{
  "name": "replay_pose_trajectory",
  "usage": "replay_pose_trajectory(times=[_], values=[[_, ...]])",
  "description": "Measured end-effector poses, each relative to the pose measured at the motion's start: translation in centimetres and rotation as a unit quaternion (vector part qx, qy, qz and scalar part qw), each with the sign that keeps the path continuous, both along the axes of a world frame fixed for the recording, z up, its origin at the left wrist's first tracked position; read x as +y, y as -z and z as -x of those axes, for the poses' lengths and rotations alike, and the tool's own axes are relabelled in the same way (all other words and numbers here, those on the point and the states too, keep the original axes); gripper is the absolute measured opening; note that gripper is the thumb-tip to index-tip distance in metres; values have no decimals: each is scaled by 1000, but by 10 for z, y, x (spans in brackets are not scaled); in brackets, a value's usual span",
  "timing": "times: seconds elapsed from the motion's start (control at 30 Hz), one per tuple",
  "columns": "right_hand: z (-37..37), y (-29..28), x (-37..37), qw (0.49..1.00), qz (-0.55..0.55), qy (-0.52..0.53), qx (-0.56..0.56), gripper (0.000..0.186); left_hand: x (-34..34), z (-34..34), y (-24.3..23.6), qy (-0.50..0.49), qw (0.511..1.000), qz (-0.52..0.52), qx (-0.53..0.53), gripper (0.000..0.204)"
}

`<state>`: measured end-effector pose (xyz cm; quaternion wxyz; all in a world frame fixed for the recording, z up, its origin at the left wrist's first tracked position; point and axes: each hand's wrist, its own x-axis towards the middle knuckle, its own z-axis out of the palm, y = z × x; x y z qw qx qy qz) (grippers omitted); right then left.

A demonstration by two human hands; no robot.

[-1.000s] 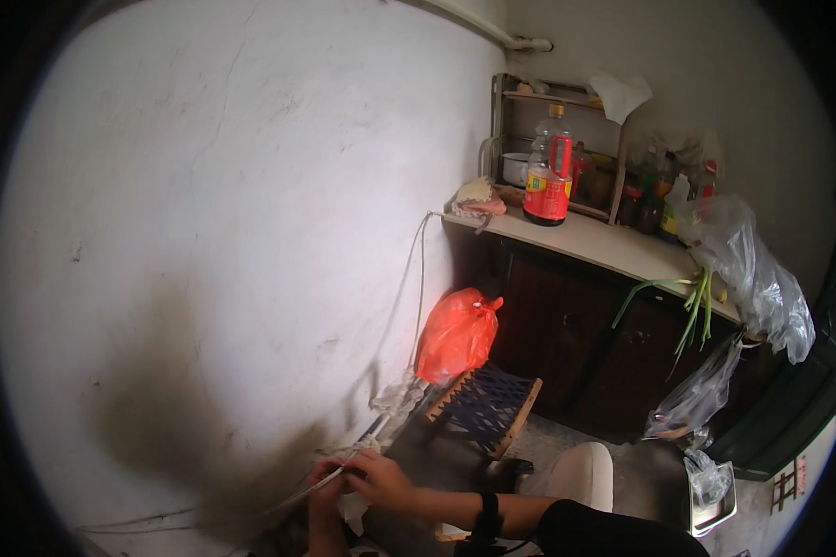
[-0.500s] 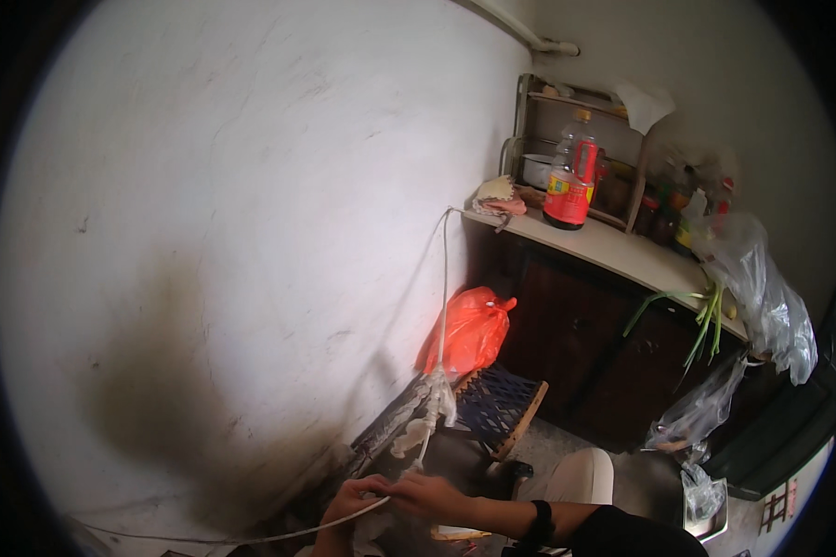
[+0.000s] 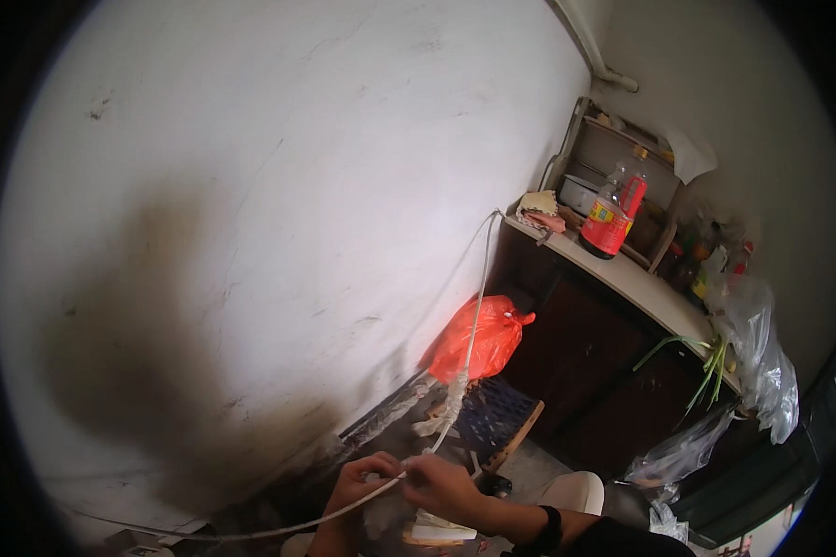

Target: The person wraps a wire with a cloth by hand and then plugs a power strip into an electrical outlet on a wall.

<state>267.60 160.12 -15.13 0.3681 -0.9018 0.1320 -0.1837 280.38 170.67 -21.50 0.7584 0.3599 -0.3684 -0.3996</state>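
Both my hands meet low in the frame on a thin white cable (image 3: 474, 316). My left hand (image 3: 358, 483) pinches the cable where it trails off left along the floor. My right hand (image 3: 446, 485), with a dark band on its wrist, grips the same cable just to the right. From there the cable climbs past a wad of white wrapping (image 3: 450, 399) to the counter's corner. A white block (image 3: 437, 531) lies under my hands.
A stained white wall (image 3: 279, 204) fills the left. A red plastic bag (image 3: 478, 339) hangs by a dark cabinet (image 3: 594, 371). Its pale counter carries a red-labelled bottle (image 3: 611, 218), cloths, jars and green stalks (image 3: 711, 357). A woven stool (image 3: 492, 418) stands nearby.
The view has tilted and shifted, so the counter sits further right. My hands have come closer together on the cable, which now runs taut from them up to the counter.
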Motion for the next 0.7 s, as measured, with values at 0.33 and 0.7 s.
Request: replay_pose_trajectory(times=[0.33, 0.7], values=[[-22, 18, -6, 985, 73, 21, -156, 13, -1, -9, 8, -54, 998, -36, 9, 30], [-17, 41, 9, 923, -378, 77, -6, 22, 11, 2, -10, -165, 976, -142, -16, 14]])
